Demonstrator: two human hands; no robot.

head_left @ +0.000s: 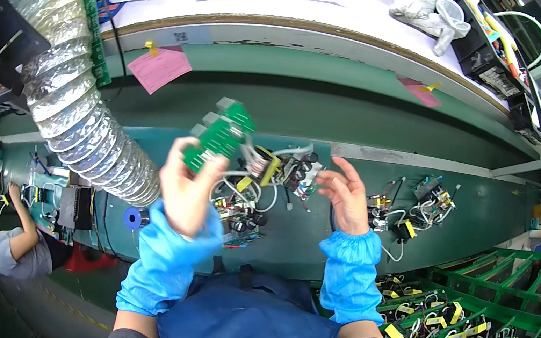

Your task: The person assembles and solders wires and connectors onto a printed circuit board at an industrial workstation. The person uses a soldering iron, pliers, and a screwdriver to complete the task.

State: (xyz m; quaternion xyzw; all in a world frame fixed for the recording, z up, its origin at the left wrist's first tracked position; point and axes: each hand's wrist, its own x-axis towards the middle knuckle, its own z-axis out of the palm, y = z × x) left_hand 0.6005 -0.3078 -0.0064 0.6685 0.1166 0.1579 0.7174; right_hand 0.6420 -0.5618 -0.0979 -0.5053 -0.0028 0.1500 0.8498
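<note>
My left hand (188, 191) grips a green circuit board (223, 134) by its near edge, raised over the bench and slightly blurred. White wires and a yellow-wrapped transformer (265, 166) hang beside it; I cannot tell whether they join this board. My right hand (351, 204) is open, its fingers apart and pointing left. Just left of its fingertips is an assembly with black capacitors (305, 167); whether they touch is unclear. Below my left hand's board, another wired assembly (240, 215) lies on the bench. Blue sleeve covers wrap both my forearms.
More wired boards (432, 200) lie right of my right hand. A silver duct (78, 89) slopes down at left, near a blue spool (134, 218). Green racks (470, 335) with several assemblies stand at lower right. A shelf (292, 34) spans the back. A co-worker (24, 250) sits far left.
</note>
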